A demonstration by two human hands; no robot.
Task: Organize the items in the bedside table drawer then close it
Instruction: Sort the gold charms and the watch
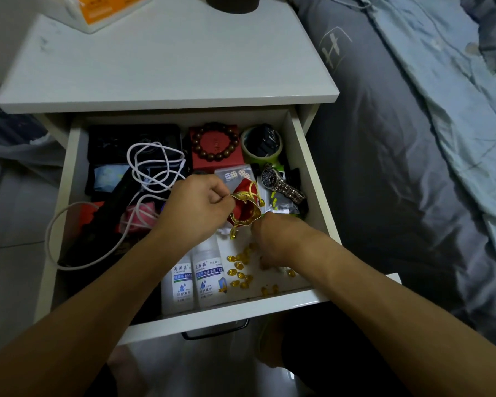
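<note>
**Gold pieces going back in the pouch**

Over the open drawer [307, 156] of the white bedside table [166, 70], both hands are at work on a small red pouch [245, 206] with gold trim. The left hand [196, 203] pinches the pouch's rim between thumb and fingertips and holds the mouth up and open. The right hand [272, 239] is curled downward just below the pouch, fingers closed over the drawer floor among the scattered gold pieces [241, 266]; whether it has one pinched I cannot tell, the fingertips are hidden.

My read is that the loose pieces are being gathered into the pouch. To do that well, keep the mouth wide and low, close to the pile, so each piece travels a short way. Sweeping several together against the drawer front would beat picking singly. A few lie near the front edge and beside the two white bottles [194, 279], so check there too.

Plenty remains: the white cable [152, 167] loops over the left wall, and the watch [281, 183], dice box [236, 174] and bead bracelet [215, 141] sit crowded at the back. The cable must come inside before the drawer can shut cleanly.
</note>
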